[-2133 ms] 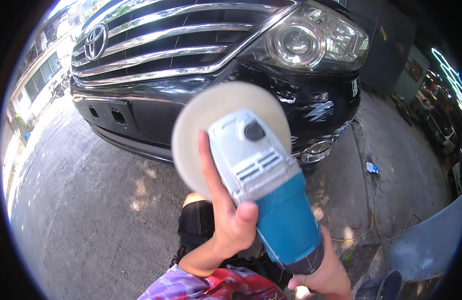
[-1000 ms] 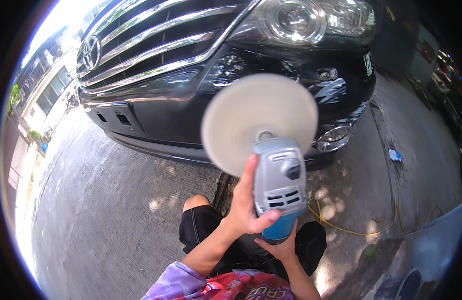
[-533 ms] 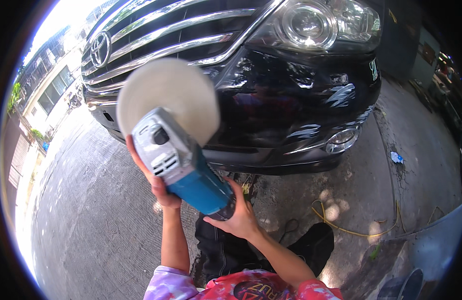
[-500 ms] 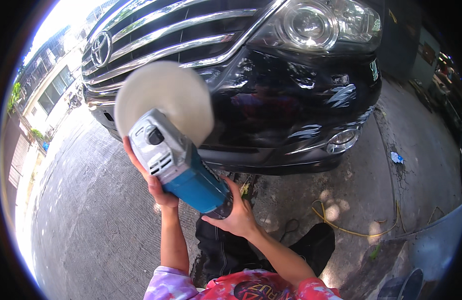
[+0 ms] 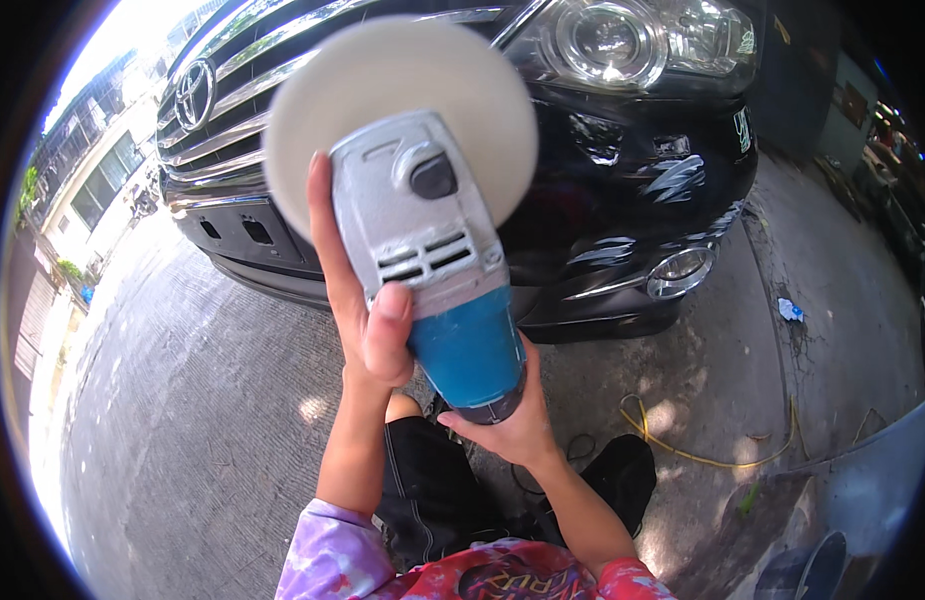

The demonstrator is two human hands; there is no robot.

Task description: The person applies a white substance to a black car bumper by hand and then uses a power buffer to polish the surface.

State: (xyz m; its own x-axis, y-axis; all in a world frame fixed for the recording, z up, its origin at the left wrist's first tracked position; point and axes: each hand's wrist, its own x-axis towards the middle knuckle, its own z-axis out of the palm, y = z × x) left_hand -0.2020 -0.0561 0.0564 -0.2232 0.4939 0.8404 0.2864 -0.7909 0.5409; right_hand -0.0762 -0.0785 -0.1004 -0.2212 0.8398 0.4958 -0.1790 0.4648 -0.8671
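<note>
Both my hands hold a power polisher (image 5: 467,345) with a silver head and a blue body. Its round, off-white pad (image 5: 452,75) is smeared as if spinning and covers part of the car's front; whether it touches the paint I cannot tell. My left hand (image 5: 357,300) wraps the side of the silver head, thumb over the top. At the dark rear end, my right hand (image 5: 522,415) grips the polisher. Behind it stands a black car bumper (image 5: 582,200) with whitish smears (image 5: 675,178) toward its right corner and near the fog light (image 5: 680,270).
The headlight (image 5: 612,45) is above the bumper and the chrome grille (image 5: 222,140) to the left. A yellow hose (image 5: 717,460) curls on the concrete floor (image 5: 212,400) at right. Near it lie a crumpled blue-white scrap (image 5: 790,310) and a pale panel (image 5: 877,490).
The polisher has shifted right and up, looks larger, and has turned more upright. Its pad now hides more of the grille's right end. Both hands moved with it and keep their grip.
</note>
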